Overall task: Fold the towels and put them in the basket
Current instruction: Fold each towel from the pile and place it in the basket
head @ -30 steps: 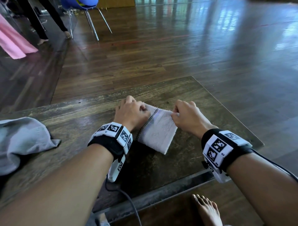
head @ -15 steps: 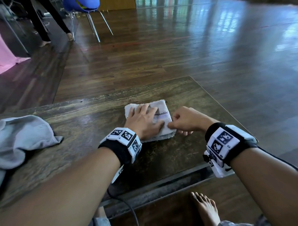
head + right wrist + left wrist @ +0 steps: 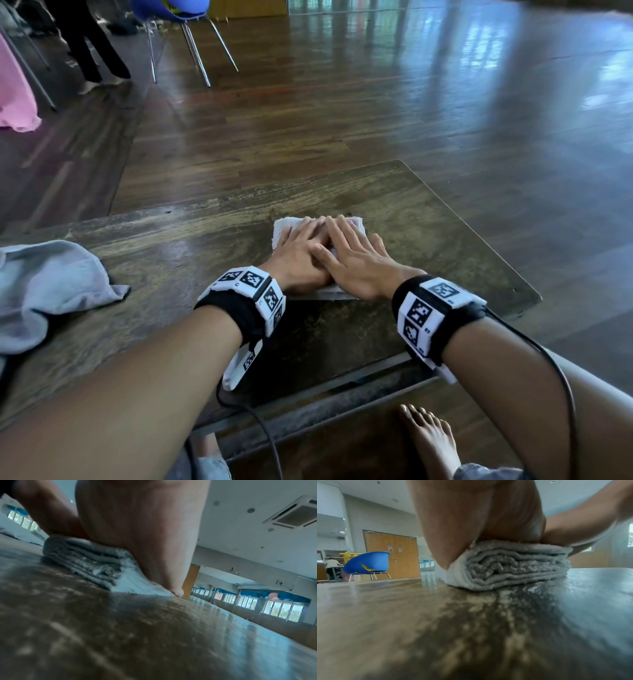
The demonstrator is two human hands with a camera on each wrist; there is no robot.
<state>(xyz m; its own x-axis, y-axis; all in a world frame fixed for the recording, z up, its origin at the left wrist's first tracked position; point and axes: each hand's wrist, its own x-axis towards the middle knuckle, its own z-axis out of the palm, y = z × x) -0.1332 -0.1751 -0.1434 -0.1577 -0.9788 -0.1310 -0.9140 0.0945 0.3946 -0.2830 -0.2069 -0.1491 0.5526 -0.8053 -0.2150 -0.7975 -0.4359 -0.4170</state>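
A small white towel [image 3: 284, 228], folded into a thick square, lies on the dark wooden table [image 3: 428, 222]. My left hand [image 3: 301, 245] lies flat on it with straight fingers, pressing down. Beside it and partly over it, my right hand [image 3: 346, 246] presses the same towel with flat fingers. The left wrist view shows the stacked folds of the towel [image 3: 508, 566] under my palm. In the right wrist view the towel [image 3: 89, 559] is squashed under my right palm. A crumpled grey towel [image 3: 44, 291] lies at the table's left edge. No basket is in view.
The table's right edge [image 3: 479, 233] and near edge drop to a wooden floor, where my bare foot [image 3: 431, 442] stands. A blue chair [image 3: 181, 13] and another person's legs [image 3: 85, 51] are far back left. Pink cloth [image 3: 13, 89] hangs at far left.
Both hands pinched the white towel and folded it over; then the left flattened on it. Now the right hand has let go of the edge and also presses flat on the folded towel.
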